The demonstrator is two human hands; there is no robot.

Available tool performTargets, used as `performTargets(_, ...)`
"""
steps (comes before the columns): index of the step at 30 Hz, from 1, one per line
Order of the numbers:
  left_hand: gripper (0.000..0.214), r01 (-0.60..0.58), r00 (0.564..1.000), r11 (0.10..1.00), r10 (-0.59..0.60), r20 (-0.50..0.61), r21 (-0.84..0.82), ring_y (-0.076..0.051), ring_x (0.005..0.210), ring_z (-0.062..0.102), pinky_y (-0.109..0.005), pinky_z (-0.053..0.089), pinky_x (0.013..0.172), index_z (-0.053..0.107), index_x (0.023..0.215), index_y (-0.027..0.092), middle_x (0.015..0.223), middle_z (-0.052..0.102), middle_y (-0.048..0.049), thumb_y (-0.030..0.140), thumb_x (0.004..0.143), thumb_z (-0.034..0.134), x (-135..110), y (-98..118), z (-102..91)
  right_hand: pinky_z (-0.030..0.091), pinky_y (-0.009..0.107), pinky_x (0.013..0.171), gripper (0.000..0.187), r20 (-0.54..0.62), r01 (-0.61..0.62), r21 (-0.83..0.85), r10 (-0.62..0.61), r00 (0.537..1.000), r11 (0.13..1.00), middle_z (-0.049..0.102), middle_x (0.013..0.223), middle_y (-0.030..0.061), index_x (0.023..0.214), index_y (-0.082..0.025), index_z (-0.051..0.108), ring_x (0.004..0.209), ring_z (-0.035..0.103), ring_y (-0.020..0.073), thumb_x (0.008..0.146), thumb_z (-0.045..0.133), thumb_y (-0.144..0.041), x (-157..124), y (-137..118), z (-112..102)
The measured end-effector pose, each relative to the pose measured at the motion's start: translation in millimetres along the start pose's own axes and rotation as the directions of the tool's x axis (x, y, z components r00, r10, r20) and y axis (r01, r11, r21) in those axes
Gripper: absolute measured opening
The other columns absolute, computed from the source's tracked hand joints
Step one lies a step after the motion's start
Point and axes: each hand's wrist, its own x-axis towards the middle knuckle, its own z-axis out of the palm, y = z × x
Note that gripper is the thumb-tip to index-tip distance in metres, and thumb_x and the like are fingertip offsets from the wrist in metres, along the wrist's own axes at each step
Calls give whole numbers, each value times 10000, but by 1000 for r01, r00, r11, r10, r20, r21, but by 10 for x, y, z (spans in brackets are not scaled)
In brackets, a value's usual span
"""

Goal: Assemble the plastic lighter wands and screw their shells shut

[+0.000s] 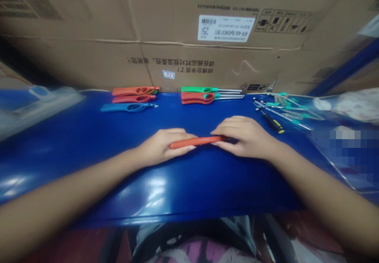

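An orange-red lighter handle (195, 141), seen edge-on, is held just above the blue table. My left hand (166, 144) grips its rounded left end between thumb and fingers. At the other end, the fingers of my right hand (242, 137) are closed round the tip and partly hide it. Behind my left hand lie an orange lighter handle (130, 91), a red one (133, 99) and a blue one (124, 107), all without long metal tubes. Farther right are a green lighter (194, 89) and a red lighter (192, 98), both with metal tubes.
A big cardboard box (103, 54) stands along the table's back edge. To the right are a black-and-yellow screwdriver (272, 122) and loose metal tubes with green collars (296, 109) on clear plastic. A blurred plastic bag (38, 105) lies at the left. The blue table (118, 192) ends before my lap.
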Motion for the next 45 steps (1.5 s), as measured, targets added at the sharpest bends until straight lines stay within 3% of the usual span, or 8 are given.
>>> performTargets(9, 295, -15, 998, 999, 18, -53, 50, -128, 806, 651, -218, 511, 770, 688, 1227, 161, 969, 721, -52, 263, 954, 644, -17, -6, -5, 410, 318, 669, 291, 59, 24, -162, -14, 998, 987, 630, 770, 77, 871, -132, 661, 716, 525, 200, 1013, 490, -321, -11, -39, -44)
performTargets(15, 261, 25, 998, 990, -17, -62, 139, -151, 878, 648, -249, 508, 818, 685, 1197, 159, 985, 691, -63, 270, 971, 616, -10, -50, 51, 406, 323, 720, 303, 76, 35, -210, -19, 997, 977, 684, 836, 72, 918, -150, 687, 775, 568, 201, 1009, 524, -389, 2, -40, -3)
performTargets(22, 268, 101, 988, 971, -72, -137, 218, -173, 909, 668, -280, 523, 834, 695, 1195, 172, 1033, 700, -71, 296, 979, 595, -11, -105, 67, 405, 396, 860, 366, 88, -160, -395, 211, 974, 905, 680, 1172, 99, 1192, -190, 641, 1074, 574, 289, 903, 675, -412, -60, 136, -139)
performTargets(29, 256, 159, 967, 962, -107, -230, 223, -166, 850, 674, -270, 517, 791, 721, 1133, 168, 983, 707, -60, 324, 949, 638, -11, -124, 53, 412, 429, 840, 358, 111, -286, -637, 452, 885, 716, 656, 1050, 118, 1044, -173, 626, 1033, 577, 337, 798, 746, -403, -163, 283, -272)
performTargets(33, 251, 186, 959, 960, -132, -250, 207, -171, 860, 674, -281, 520, 806, 727, 1119, 169, 993, 712, -64, 328, 943, 644, -1, -129, 49, 403, 438, 834, 176, 112, -279, -708, 493, 863, 649, 662, 1009, 129, 969, -158, 641, 1013, 588, 341, 837, 675, -270, -172, 299, -306)
performTargets(38, 256, 196, 956, 961, -143, -256, 196, -176, 875, 671, -288, 521, 815, 726, 1136, 166, 1003, 707, -70, 308, 939, 645, 5, -138, 44, 396, 440, 887, 99, 175, -258, -541, 407, 897, 801, 708, 976, 100, 915, -171, 684, 988, 613, 298, 911, 625, -251, -149, 306, -282)
performTargets(41, 265, 192, 956, 962, -139, -258, 193, -178, 894, 672, -287, 524, 821, 720, 1156, 167, 1021, 700, -72, 296, 937, 646, 2, -147, 43, 401, 428, 935, 179, 201, -226, -327, 301, 932, 918, 727, 1006, 79, 1017, -198, 716, 973, 631, 256, 975, 557, -269, -131, 284, -200)
performTargets(45, 269, 171, 963, 966, -123, -240, 194, -175, 920, 667, -289, 526, 841, 709, 1187, 182, 1039, 690, -67, 271, 942, 640, -4, -156, 38, 413, 415, 983, 285, 184, -213, -133, 236, 954, 968, 731, 1110, 98, 1226, -194, 661, 1012, 644, 238, 1012, 493, -281, -110, 241, -82)
